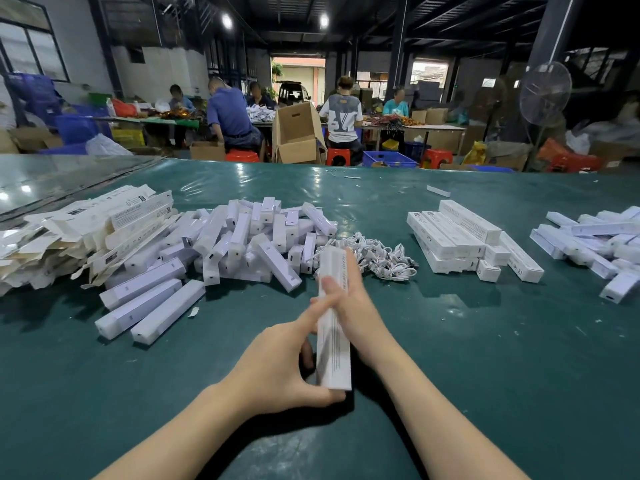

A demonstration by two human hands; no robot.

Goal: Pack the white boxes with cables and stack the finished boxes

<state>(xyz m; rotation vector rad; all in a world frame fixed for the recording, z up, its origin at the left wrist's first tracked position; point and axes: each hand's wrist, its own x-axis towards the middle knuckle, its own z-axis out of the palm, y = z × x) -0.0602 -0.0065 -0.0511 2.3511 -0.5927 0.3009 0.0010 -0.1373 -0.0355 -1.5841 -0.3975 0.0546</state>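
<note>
The left hand (282,368) and right hand (355,306) clasp a white box (334,344) pointing to twelve o'clock, probably to close it.

Worktop (450,341) is a shiny dark teal-green. The piled boxes (249,237) are plain white, and the long box (334,348) in the middle has fine grey print lines. Cables (377,254) are white too. Flat cartons (69,237) show cream insides. Out back there are red stools (242,155), a blue crate (389,158) and a brown cardboard carton (298,133).

Dim hall, ceiling lamps (227,20), table (450,358) glare, wide-angle edge bending.
</note>
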